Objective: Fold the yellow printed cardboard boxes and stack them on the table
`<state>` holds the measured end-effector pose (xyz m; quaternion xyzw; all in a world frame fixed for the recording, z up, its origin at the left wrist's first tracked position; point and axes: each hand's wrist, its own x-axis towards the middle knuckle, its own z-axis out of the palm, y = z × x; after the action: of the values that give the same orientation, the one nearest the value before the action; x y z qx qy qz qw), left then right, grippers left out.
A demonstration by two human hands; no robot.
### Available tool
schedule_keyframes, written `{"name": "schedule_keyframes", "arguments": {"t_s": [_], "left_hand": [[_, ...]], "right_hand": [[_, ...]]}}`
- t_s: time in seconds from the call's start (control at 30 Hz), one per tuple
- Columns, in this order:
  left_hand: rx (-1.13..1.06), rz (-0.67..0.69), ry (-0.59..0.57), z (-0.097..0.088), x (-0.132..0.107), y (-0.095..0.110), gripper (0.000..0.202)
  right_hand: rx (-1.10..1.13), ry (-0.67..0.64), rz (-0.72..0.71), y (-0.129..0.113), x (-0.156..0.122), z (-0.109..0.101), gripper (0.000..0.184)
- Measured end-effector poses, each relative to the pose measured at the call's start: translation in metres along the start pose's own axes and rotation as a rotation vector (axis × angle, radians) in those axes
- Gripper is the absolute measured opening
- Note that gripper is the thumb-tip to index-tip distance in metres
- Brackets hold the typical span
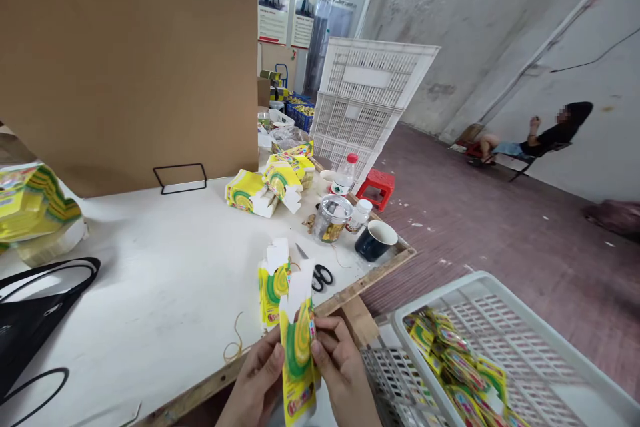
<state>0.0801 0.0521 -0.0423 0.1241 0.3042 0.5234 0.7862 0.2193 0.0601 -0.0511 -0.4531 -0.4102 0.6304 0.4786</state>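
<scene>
Between my two hands, at the table's front edge, is a flat yellow and green cardboard box (299, 360) with white flaps standing up at its top. My left hand (263, 373) pinches its left side with thumb and fingers. On the right side my right hand (340, 367) grips the same box, thumb in front. Just behind it another yellow carton (274, 290) lies on the white table (165, 293). Black-handled scissors (321, 277) rest to the right of that carton, their blades partly covered by the box flaps.
Stacked cartons (247, 192) lie farther back, near a clear jar (332, 219), a dark mug (376, 240) and a red-capped bottle (345, 175). A crate (480, 280) with yellow packets stands at right. Black bag (30, 320) at left; a person (540, 137) sits by the wall.
</scene>
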Motion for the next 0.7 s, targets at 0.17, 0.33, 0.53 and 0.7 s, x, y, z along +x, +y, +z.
{"name": "schedule_keyframes", "arguments": {"t_s": [0.17, 0.33, 0.53, 0.7], "left_hand": [[0.064, 0.125, 0.042, 0.004, 0.000, -0.002, 0.049], [0.024, 0.107, 0.155, -0.011, 0.008, -0.003, 0.036], [-0.124, 0.075, 0.118, -0.010, 0.004, -0.002, 0.032], [-0.124, 0.022, 0.015, -0.005, 0.002, -0.003, 0.033]], "right_hand": [[-0.084, 0.055, -0.032, 0.001, 0.005, 0.000, 0.047], [-0.042, 0.087, 0.020, -0.004, 0.000, 0.011, 0.055], [-0.311, 0.223, -0.102, -0.008, 0.001, 0.019, 0.052], [-0.606, 0.181, -0.242, -0.009, 0.006, 0.004, 0.043]]}}
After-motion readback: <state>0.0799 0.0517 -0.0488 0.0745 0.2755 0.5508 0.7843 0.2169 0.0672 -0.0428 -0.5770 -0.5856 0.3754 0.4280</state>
